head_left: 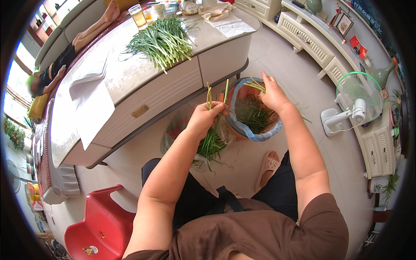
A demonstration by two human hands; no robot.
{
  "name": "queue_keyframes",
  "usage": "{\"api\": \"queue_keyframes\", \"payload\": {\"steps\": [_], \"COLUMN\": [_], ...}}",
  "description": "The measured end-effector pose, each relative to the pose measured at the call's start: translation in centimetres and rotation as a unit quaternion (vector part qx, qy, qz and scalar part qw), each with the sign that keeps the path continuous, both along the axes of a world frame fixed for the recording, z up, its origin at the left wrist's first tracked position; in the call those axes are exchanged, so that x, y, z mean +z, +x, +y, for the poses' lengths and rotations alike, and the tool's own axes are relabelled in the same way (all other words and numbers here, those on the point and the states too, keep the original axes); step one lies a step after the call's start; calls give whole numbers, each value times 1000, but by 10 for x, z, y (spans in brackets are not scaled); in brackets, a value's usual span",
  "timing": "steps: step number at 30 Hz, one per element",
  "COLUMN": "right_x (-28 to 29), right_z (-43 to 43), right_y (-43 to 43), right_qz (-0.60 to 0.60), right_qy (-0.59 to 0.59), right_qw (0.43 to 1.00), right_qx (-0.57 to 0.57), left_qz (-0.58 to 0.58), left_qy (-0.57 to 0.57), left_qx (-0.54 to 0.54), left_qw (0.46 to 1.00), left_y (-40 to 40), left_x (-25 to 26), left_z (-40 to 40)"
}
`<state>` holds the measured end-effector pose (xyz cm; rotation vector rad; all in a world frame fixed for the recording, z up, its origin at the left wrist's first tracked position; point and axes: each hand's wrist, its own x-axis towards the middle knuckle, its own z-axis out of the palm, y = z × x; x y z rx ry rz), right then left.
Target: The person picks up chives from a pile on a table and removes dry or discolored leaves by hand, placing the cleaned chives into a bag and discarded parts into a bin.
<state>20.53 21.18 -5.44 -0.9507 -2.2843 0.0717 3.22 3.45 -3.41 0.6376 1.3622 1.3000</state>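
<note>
My left hand (206, 120) grips a few long green stalks (226, 89), probably garlic chives, their pale ends pointing up. Below it, loose greens (211, 144) spill over a clear plastic bag (169, 138) on the floor. My right hand (275, 96) is above the right rim of an orange bucket (231, 94), with a small bunch of short stalks (254, 85) held at the thumb side. A blue plastic liner (258, 137) covers the bucket's rim, and dark green scraps (255, 113) lie inside. A large heap of trimmed greens (164, 42) rests on the table's edge.
The pale table (120, 70) holds papers (89, 94), a glass of drink (138, 16) and a cloth (216, 12). An electric fan (359, 97) stands at right by a cabinet (305, 35). A red plastic stool (100, 217) is at lower left. Another person (61, 58) reclines on the sofa.
</note>
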Motion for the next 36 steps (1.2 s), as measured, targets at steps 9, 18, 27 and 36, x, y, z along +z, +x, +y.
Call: {"api": "queue_keyframes", "payload": {"steps": [9, 18, 27, 36], "right_x": [59, 79, 85, 74], "right_z": [-61, -13, 6, -16], "right_y": [-36, -1, 28, 7], "right_qz": [165, 467, 435, 233], "right_qy": [-461, -489, -463, -394], "right_qw": [845, 727, 762, 887], "right_qx": [215, 118, 126, 60], "left_qz": [51, 30, -51, -22], "left_qy": [-26, -68, 21, 90], "left_qx": [-89, -33, 270, 89], "left_qw": [994, 997, 961, 992], "left_y": [1, -7, -31, 19], "left_x": [-6, -18, -23, -6], "left_z": [-3, -7, -3, 25]}}
